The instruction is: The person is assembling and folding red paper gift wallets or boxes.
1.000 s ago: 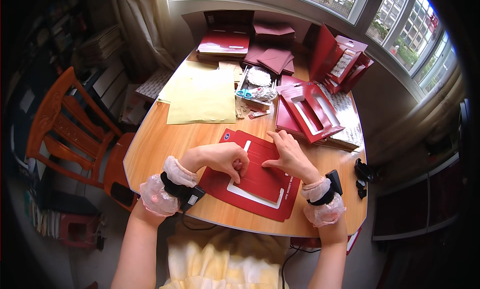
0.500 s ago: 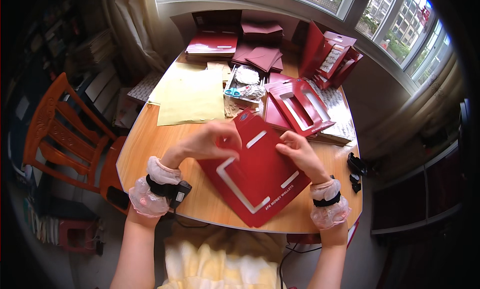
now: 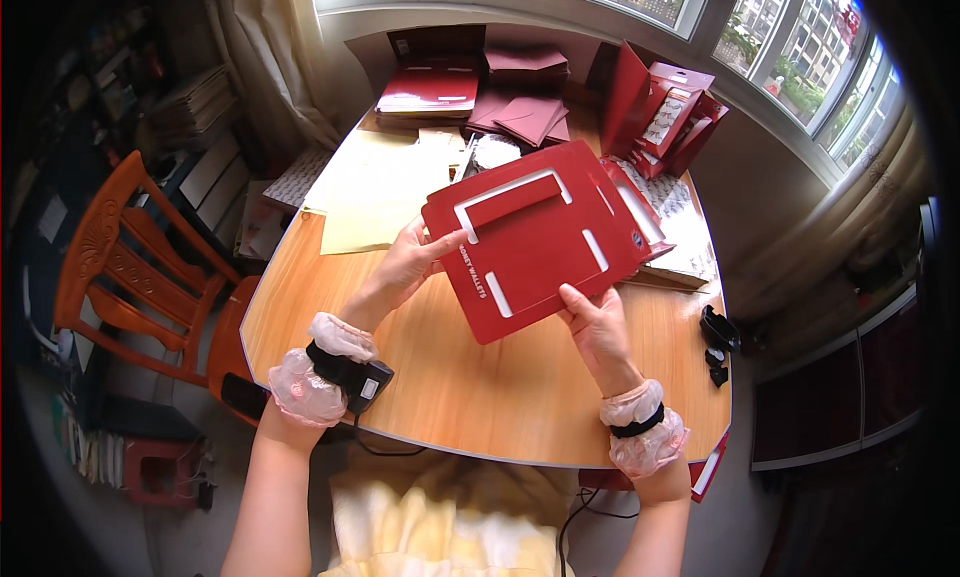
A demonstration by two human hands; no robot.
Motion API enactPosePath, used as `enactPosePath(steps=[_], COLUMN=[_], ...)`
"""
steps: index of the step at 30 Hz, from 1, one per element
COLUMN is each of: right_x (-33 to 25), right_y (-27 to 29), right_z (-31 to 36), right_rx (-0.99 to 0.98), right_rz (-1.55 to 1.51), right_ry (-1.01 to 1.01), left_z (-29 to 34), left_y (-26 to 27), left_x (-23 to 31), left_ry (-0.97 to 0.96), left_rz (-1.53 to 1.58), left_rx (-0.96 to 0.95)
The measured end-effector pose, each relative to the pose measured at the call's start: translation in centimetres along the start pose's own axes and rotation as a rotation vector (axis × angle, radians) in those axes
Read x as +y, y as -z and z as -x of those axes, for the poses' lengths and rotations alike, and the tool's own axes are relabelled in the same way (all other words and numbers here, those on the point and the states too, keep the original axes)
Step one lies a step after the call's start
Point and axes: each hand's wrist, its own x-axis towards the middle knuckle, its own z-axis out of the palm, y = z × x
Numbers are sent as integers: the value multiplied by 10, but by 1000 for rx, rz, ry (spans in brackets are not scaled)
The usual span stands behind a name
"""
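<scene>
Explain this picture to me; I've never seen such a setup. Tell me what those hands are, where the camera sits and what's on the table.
There is no machine here: the left hand and right hand are a person's own, bare, with black bands at the wrists. The picture comes from the left one of two wide fisheye cameras worn on that person's head, looking down, so straight edges bend near the rim. Both hands hold a red card by its edges, above a wooden table. Yellow sheets lie toward the table's left, a red stack at its far side.
</scene>
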Motion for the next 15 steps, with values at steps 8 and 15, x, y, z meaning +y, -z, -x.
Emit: enactPosePath(steps=[8,15], right_x=[14,-20], right_y=[-11,6], right_z=[14,15], right_rx=[-141,-477], right_rz=[162,612], right_ry=[-99,-403], left_z=[4,0], left_y=[-8,6], left_x=[0,5], left_ry=[114,124], left_rz=[258,161], left_rx=[176,165])
